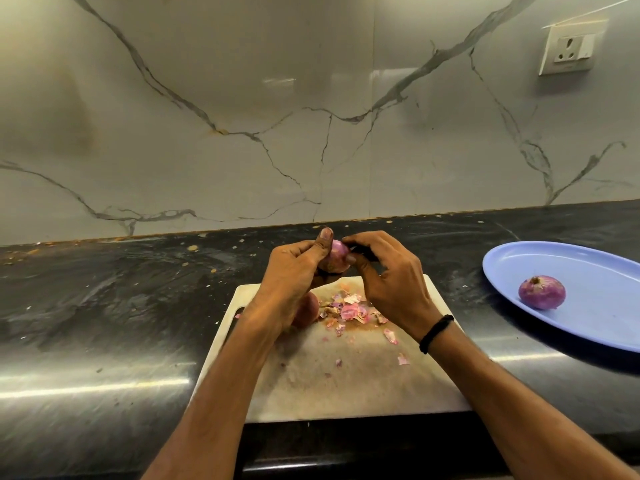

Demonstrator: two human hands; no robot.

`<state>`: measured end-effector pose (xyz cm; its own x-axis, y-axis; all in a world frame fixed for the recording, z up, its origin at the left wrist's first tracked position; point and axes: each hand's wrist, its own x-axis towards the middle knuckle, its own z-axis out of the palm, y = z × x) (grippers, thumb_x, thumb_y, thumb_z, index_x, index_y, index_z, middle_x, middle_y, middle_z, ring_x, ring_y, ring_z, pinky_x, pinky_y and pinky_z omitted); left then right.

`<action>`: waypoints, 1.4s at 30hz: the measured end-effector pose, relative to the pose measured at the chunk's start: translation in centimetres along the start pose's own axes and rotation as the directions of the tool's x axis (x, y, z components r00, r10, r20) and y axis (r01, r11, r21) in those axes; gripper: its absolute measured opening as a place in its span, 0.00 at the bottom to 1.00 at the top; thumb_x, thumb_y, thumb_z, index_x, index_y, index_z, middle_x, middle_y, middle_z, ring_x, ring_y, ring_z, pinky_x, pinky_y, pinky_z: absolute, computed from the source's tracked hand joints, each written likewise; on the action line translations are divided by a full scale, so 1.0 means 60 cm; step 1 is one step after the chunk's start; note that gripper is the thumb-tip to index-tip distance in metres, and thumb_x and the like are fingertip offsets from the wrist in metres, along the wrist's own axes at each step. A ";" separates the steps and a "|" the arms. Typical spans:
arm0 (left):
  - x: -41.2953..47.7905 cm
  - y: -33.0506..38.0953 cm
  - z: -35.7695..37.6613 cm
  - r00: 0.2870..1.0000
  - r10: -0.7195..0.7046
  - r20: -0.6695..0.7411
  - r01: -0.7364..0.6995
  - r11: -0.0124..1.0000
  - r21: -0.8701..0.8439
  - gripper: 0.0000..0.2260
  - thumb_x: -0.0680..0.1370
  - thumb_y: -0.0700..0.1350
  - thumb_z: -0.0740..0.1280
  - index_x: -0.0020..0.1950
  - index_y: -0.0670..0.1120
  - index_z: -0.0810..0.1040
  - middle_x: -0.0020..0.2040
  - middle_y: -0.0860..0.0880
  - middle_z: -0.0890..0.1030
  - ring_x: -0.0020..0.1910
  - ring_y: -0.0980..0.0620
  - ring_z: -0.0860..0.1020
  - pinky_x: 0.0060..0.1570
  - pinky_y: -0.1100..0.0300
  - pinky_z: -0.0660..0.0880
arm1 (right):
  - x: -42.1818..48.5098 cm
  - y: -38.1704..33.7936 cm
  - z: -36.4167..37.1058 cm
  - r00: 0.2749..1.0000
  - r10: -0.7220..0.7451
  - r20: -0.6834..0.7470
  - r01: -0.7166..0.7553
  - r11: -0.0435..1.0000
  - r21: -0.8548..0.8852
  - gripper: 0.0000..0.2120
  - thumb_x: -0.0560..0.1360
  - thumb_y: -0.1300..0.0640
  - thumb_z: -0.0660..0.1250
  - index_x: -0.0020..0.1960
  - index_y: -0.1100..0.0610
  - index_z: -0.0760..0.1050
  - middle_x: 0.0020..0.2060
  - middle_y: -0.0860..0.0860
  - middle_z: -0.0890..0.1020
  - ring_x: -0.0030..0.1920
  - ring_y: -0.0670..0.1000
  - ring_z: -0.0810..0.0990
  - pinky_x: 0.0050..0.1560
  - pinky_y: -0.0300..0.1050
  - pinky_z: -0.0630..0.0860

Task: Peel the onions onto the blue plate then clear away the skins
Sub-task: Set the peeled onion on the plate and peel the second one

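While left hand (294, 275) grips onion (338, 252) over cutting board (346, 379) | right hand (388, 275) apparently pinches its tip

A board (346, 386) is laid on the bench (104, 306), at the middle, near the front edge. Skins (349, 311) are scattered on the far half of the board. An onion (337, 256) is held above the board's far edge, between the left hand (294, 275) and the right hand (388, 282). A second onion (306, 310) is seen on the board, partly hidden by the left hand. A plate (519, 258) is set on the bench well to the right of the board, and a third onion (542, 292) is placed in it. Behind the bench a wall (242, 133) is found, with a socket (568, 51) at its upper right.
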<state>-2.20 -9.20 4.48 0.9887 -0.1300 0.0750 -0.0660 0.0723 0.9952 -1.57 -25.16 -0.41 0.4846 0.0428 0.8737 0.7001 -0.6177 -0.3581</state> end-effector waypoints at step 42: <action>-0.002 -0.002 -0.003 0.997 0.026 0.069 -0.029 0.999 0.044 0.17 0.80 0.56 0.63 0.56 0.46 0.83 0.51 0.44 0.85 0.49 0.47 0.84 0.52 0.55 0.82 | 0.001 -0.004 -0.004 0.999 -0.008 0.037 0.007 1.000 0.023 0.15 0.73 0.63 0.75 0.58 0.64 0.76 0.51 0.56 0.81 0.50 0.50 0.81 0.56 0.30 0.76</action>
<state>-2.30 -9.03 4.36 0.9749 -0.1961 0.1054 -0.1009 0.0327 0.9944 -1.82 -25.21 -0.20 0.4980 0.0763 0.8638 0.7152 -0.5995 -0.3594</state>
